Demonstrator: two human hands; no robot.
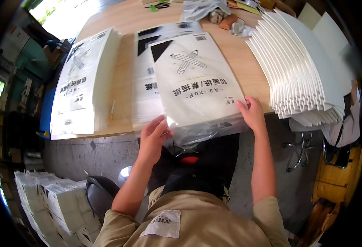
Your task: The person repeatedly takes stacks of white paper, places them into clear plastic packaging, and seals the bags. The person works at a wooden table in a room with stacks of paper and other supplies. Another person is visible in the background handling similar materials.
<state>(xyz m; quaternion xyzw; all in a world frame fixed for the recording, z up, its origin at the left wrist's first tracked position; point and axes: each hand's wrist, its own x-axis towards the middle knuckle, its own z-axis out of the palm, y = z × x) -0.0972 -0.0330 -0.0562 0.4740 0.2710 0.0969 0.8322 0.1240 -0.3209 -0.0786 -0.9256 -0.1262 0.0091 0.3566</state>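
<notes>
A pack of drawing paper in a clear plastic bag lies tilted before me. Two crossed pencils and a black corner are printed on its white sheet. The bag's loose clear end hangs past the table's front edge. My left hand is closed on the bag's near left corner. At the near right corner, my right hand pinches the pack's edge, thumb on top. Partly covered by this pack, other bagged packs lie flat on the table.
A tall stack of bagged packs stands on the table at left, a thin pencil-like stick beside it. Fanned white paper stacks are at right. Scissors and crumpled plastic lie far back. White bundles stand lower left.
</notes>
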